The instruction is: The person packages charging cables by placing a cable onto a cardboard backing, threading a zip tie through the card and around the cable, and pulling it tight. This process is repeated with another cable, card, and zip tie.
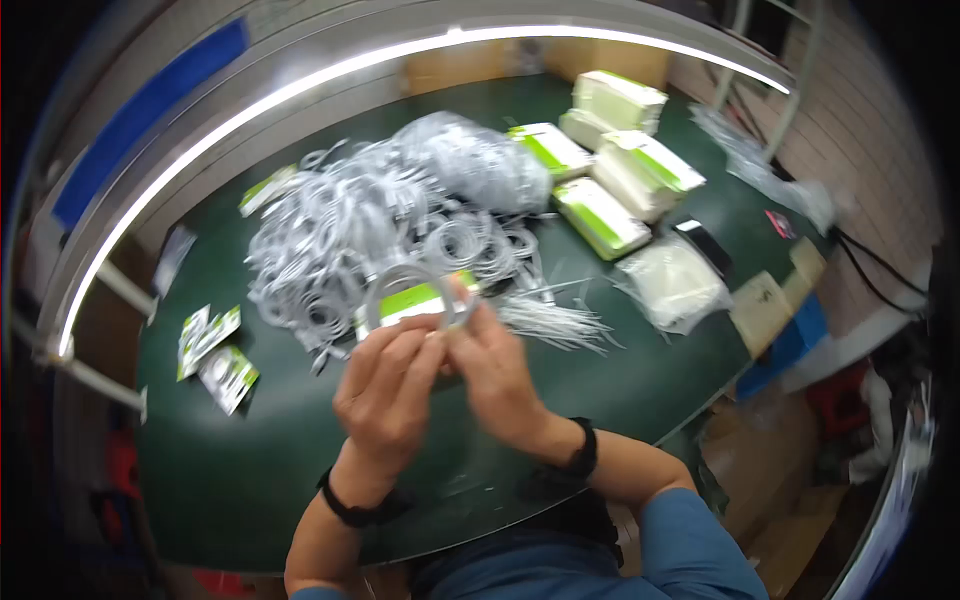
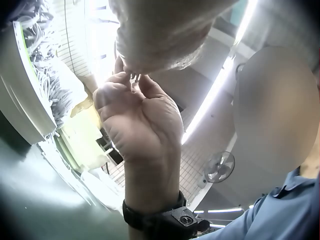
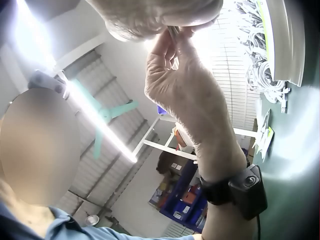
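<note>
Both the left hand (image 1: pixel 390 388) and the right hand (image 1: pixel 497 378) pinch a grey coiled cable (image 1: pixel 398 271) above the tabletop (image 1: pixel 270 480), between the cable pile (image 1: pixel 345 215) and its near edge. Small packets (image 1: pixel 229 379) lie toward its left edge.

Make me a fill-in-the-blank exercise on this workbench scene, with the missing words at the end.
1. The left grip and the right grip share the pale coil, so the number of grips on it is ____.
2. The table is dark ____ in colour.
3. In the head view, the cable pile lies to the ____ of the white-and-green boxes.
4. Each wristband is coloured ____.

Missing words: two; green; left; black.
</note>
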Tool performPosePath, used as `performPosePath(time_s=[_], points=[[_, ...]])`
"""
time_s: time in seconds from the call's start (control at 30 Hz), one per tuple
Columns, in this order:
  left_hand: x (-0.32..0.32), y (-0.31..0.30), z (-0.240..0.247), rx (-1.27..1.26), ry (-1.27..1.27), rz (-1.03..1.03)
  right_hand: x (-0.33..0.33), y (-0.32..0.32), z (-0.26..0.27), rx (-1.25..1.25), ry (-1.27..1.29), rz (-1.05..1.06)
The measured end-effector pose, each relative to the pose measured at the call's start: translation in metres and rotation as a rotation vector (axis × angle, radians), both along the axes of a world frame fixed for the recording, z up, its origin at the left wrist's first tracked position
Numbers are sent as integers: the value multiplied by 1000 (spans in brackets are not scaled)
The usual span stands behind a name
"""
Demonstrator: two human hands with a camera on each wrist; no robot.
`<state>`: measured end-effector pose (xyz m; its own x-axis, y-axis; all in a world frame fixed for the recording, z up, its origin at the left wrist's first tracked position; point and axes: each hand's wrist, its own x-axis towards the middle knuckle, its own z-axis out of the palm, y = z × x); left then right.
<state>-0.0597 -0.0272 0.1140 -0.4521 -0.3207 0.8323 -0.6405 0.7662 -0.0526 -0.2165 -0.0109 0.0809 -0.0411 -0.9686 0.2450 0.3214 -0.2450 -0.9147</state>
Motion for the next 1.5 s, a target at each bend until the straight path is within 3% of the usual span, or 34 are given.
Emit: performPosePath(time_s=[0.27,0.37,0.5,0.53,0.63,0.67,0.77,0.87,0.9,1.07,1.17,1.27,1.33,1.5], points=[[8,1,-20,-57,-51,-58,11,-29,-16,-120,-189,24],[22,11,-39,300,222,-184,-1,-37,-13,-98,-217,-15],[54,-11,-61,1172,776,-425,-10,-36,-14,-142,-269,51],[66,-22,-64,1326,790,-537,-6,-33,-12,-152,-269,61],[71,-29,-70,1404,1063,-696,10,-26,-12,-154,-261,147],[61,-26,-62,1329,1007,-771,14,-23,-14,-171,-208,166],[67,-26,-58,1205,1069,-673,17,-19,-19,-128,-191,244],[59,-22,-64,1188,1141,-785,13,-16,-20,-67,-172,242],[58,-21,-69,1231,1099,-960,9,-14,-21,-45,-168,238],[18,12,-36,1239,1441,-672,5,-4,-19,62,-278,318],[12,7,-30,1250,1580,-687,6,1,-14,77,-358,286],[30,-2,-45,1313,1534,-1014,5,1,-23,25,-281,317],[38,-3,-45,1317,1497,-985,3,1,-25,26,-201,314],[52,-5,-37,1385,1333,-846,-4,-4,-23,217,-358,456]])
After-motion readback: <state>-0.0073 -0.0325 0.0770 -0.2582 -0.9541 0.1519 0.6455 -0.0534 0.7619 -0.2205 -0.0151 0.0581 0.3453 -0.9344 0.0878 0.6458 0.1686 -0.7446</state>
